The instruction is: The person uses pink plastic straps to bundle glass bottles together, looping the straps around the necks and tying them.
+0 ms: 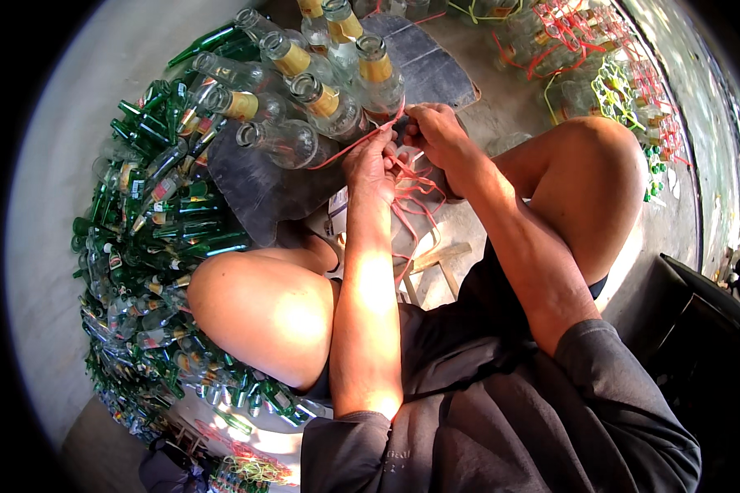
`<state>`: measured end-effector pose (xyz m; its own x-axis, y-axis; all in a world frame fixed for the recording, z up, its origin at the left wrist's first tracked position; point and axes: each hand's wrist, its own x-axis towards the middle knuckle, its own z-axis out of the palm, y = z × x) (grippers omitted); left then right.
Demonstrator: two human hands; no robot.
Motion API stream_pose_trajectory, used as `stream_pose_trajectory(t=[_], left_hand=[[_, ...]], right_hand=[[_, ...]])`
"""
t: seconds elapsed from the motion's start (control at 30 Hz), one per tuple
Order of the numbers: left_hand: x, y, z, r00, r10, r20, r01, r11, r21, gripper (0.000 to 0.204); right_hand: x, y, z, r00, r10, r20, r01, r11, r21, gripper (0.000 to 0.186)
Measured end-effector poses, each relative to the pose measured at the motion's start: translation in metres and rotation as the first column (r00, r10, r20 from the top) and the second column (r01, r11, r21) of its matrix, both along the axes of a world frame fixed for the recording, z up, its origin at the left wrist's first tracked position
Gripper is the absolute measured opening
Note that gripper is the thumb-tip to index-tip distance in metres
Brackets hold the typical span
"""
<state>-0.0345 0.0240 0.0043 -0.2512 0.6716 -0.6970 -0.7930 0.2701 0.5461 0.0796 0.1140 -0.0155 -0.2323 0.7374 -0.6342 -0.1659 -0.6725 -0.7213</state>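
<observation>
From where I stood, the bottles [335,109] were clustered on the board [251,193], clear glass with yellow labels on most necks. A red string [358,148] ran slantwise along the cluster's near side, over the board. The left hand [370,168] was by the near side of the board, its fingers pinching the string, and loose strands [418,201] hung in a tangle below it, on the near side of the board. The right hand [437,138] was just beside it, at the board's right side, fingers curled in; whether they gripped a strand I couldn't tell

As I judged it, the gathering was done and the binding only partly so: I could see no finished knot, and the string's far side was hidden. To the right of the board stood bundles [617,92] already bound in red and pale green; left of it lay a pile [193,230] of mostly green bottles, loose
</observation>
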Motion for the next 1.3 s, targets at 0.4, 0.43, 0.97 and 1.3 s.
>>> stream_pose_trajectory(t=[0.4, 0.43, 0.97, 1.3], left_hand=[[0.003, -0.025, 0.031, 0.97, -0.152, -0.191, 0.172, 0.981, 0.094, 0.016], [0.002, -0.028, 0.032, 0.942, -0.201, -0.268, 0.233, 0.968, 0.092, 0.017], [-0.054, -0.028, 0.118, -0.076, 0.143, -0.987, 0.303, 0.946, 0.114, 0.049], [-0.057, 0.001, 0.145, 0.36, -0.032, -0.932, 0.379, 0.918, 0.115, 0.027]], right_hand=[[0.019, -0.042, 0.071, 0.87, 0.47, 0.15, -0.474, 0.88, -0.012, 0.06], [0.022, -0.041, 0.07, 0.827, 0.496, 0.265, -0.527, 0.848, 0.057, 0.063], [0.134, -0.041, 0.253, 0.595, -0.271, 0.757, -0.766, 0.093, 0.636, 0.017], [0.15, -0.045, 0.231, 0.695, -0.273, 0.666, -0.606, 0.276, 0.746, 0.013]])
